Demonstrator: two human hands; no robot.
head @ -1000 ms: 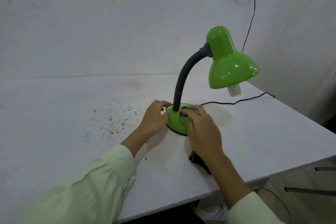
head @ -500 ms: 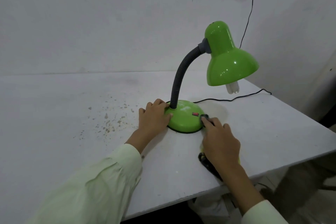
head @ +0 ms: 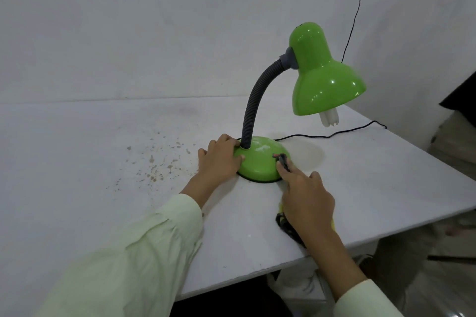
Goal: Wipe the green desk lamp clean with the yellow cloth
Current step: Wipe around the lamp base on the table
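The green desk lamp (head: 260, 162) stands on the white table (head: 103, 188), with a grey flexible neck (head: 253, 100) and a glossy shade (head: 322, 80) tilted to the right. My left hand (head: 219, 159) grips the left side of the round base, beside the neck. My right hand (head: 306, 198) lies at the base's right front edge, its fingertips pressing a dark bit of cloth against the rim near a red switch. The yellow cloth (head: 333, 224) is mostly hidden under this palm; a yellow edge and a dark patterned part show.
A black cord (head: 327, 135) runs from the base across the table to the right edge and up the wall. Brown specks (head: 154, 162) are scattered left of the lamp. The table's front edge is close under my right wrist.
My right hand has slid with the cloth from the top of the base down to its right front rim. The left hand has stayed on the base's left side.
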